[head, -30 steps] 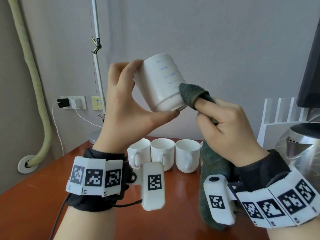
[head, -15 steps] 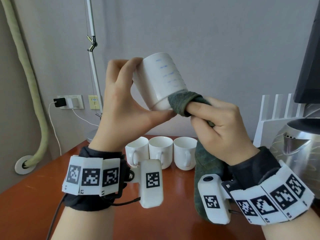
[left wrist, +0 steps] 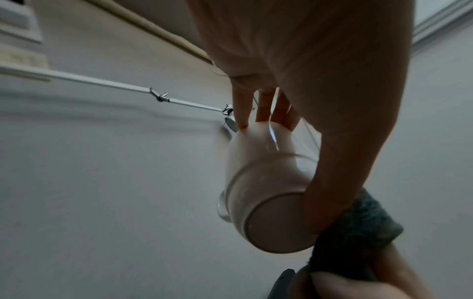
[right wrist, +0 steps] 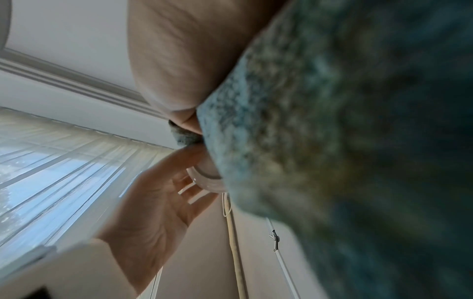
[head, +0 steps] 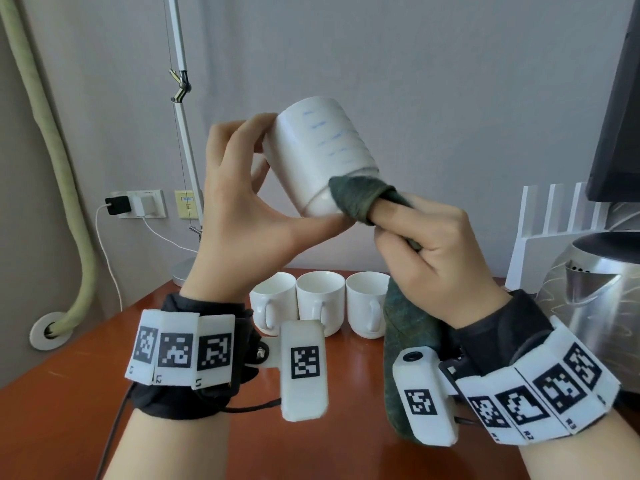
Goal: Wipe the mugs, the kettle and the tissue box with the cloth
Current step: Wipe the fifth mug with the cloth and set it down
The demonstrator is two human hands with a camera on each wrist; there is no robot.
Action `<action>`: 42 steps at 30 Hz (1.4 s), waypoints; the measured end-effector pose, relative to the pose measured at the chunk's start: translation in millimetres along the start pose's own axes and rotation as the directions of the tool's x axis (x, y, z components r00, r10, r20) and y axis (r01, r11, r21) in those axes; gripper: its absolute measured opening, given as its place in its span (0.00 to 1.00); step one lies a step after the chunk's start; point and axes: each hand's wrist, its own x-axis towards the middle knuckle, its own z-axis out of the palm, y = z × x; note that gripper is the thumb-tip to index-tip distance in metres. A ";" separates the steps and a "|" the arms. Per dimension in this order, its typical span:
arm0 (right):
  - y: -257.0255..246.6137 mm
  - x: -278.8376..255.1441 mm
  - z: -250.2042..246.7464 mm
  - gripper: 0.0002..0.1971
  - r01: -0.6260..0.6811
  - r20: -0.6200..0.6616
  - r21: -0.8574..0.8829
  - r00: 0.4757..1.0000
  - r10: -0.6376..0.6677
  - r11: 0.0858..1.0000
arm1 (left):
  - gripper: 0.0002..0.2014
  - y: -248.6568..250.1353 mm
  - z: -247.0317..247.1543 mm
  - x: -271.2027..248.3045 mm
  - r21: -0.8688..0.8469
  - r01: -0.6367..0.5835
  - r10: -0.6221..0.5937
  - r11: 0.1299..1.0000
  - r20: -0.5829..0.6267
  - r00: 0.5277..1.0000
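My left hand [head: 256, 202] holds a white mug [head: 320, 154] tilted in the air, thumb under its base, fingers at the rim end. Faint blue marks run down its side. My right hand [head: 426, 251] grips a dark green cloth [head: 353, 195] wrapped over the forefinger, pressed on the mug's lower side near the base. The cloth's tail [head: 408, 341] hangs below the wrist. In the left wrist view the mug [left wrist: 266, 192] shows its base, with the cloth [left wrist: 355, 238] touching it. The cloth [right wrist: 345, 141] fills the right wrist view. A steel kettle [head: 595, 299] stands at right.
Three white mugs [head: 322, 306] stand in a row on the reddish-brown table [head: 69, 393] behind my wrists. A white rack [head: 550, 230] and a dark monitor edge [head: 620, 133] are at far right. A lamp pole [head: 180, 133], wall sockets [head: 138, 204] and a pale hose [head: 59, 168] are at left.
The cloth-covered finger slid along the mug's lower side, down toward the base and back out a little. The left hand kept its hold; the mug tilted slightly.
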 end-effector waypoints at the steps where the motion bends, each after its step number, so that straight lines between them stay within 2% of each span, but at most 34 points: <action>1: 1.5 -0.5 -0.1 0.21 -0.013 -0.032 -0.005 0.999 0.013 1.000 | 0.43 0.3 0.3 -0.6 -0.032 0.022 -0.022 0.999 -0.005 1.000; 7: 11.7 -3.4 -0.8 0.21 -0.116 -0.150 0.049 0.981 0.122 0.992 | 0.41 1.6 3.4 -0.2 -0.197 0.156 -0.161 0.968 -0.011 0.987; 10: 6.4 -2.1 0.2 0.23 -0.090 -0.134 0.038 0.986 0.094 0.995 | 0.40 2.6 7.1 -0.5 -0.213 0.175 -0.180 0.961 -0.007 0.984; 15: 0.7 -0.7 0.1 0.21 0.008 -0.069 -0.074 0.998 -0.013 0.997 | 0.37 0.9 7.0 2.1 -0.244 0.218 -0.235 0.945 -0.040 0.971; 20: 8.1 -1.5 -4.4 0.22 -0.024 -0.140 -0.096 0.990 0.011 0.995 | 0.37 1.4 7.2 3.4 -0.255 0.250 -0.269 0.934 -0.044 0.962; 24: 6.1 -2.3 -3.2 0.21 -0.024 -0.137 -0.060 0.990 0.016 0.998 | 0.37 3.5 7.1 3.8 -0.224 0.232 -0.249 0.947 -0.049 0.967; 28: 2.4 0.0 -3.5 0.20 0.017 -0.068 -0.074 0.997 -0.022 0.997 | 0.37 5.3 3.8 4.9 -0.162 0.206 -0.216 0.965 -0.049 0.975; 31: 0.0 1.3 -4.2 0.20 0.034 -0.011 -0.088 0.999 -0.035 0.996 | 0.43 6.3 3.3 4.1 -0.063 0.151 -0.152 0.987 -0.015 0.988; 35: 1.1 2.3 -3.4 0.21 -0.052 -0.019 0.007 0.998 0.052 0.999 | 0.45 7.8 6.5 1.3 -0.042 0.093 -0.092 0.995 0.029 0.995; 37: -0.3 1.9 -5.4 0.22 -0.153 -0.024 0.185 0.987 0.160 0.971 | 0.44 8.6 4.9 1.1 -0.089 0.127 -0.124 0.988 0.039 0.991; 39: -4.0 2.9 -8.4 0.23 -0.309 0.002 0.405 0.941 0.337 0.860 | 0.43 8.3 2.6 0.7 -0.144 0.178 -0.171 0.973 0.063 0.983; 42: -3.3 5.1 -12.5 0.16 -0.455 0.083 0.560 0.862 0.499 0.693 | 0.40 5.7 1.5 -0.3 -0.244 0.240 -0.225 0.940 0.085 0.971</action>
